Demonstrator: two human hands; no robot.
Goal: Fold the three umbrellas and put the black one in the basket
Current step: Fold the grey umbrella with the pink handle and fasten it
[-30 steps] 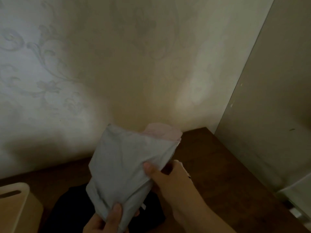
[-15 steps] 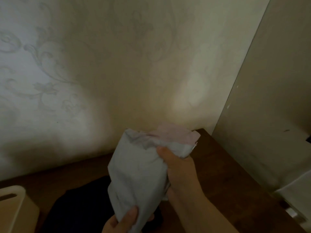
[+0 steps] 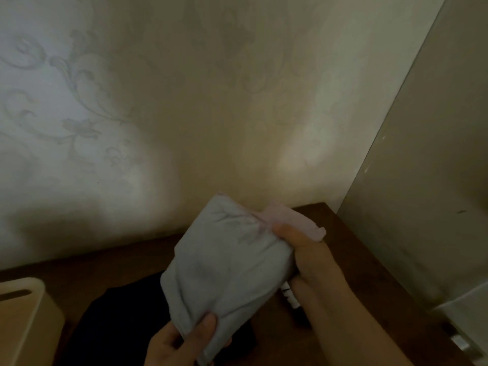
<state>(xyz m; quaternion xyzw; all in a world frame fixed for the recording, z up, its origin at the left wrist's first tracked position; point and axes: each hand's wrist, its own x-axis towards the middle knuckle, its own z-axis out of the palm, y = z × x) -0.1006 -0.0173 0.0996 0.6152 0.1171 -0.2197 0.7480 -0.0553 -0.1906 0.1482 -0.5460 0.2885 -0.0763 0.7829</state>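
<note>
Patterned wall behind both hands, smooth, floral relief. Dark wood surface (image 3: 343,241) beneath our hands. Black umbrella (image 3: 126,320) lies on surface directly under left hand, soft dark heap, shape unclear. Cream basket (image 3: 29,313) left of left hand, smooth, slot in wall. Grey umbrella (image 3: 224,268), soft crumpled fabric bundle with pink edge on top, held off surface between our hands; long axis runs from lower left up to right. Right hand (image 3: 314,273) grips upper side, thumb pressing fabric. Left hand (image 3: 182,342) pinches lower end. We judge wrapping still unfinished.

The left hand (image 3: 182,342) is cut by the bottom edge; the black umbrella (image 3: 126,320) lies half hidden below its fingers (image 3: 203,328).
</note>
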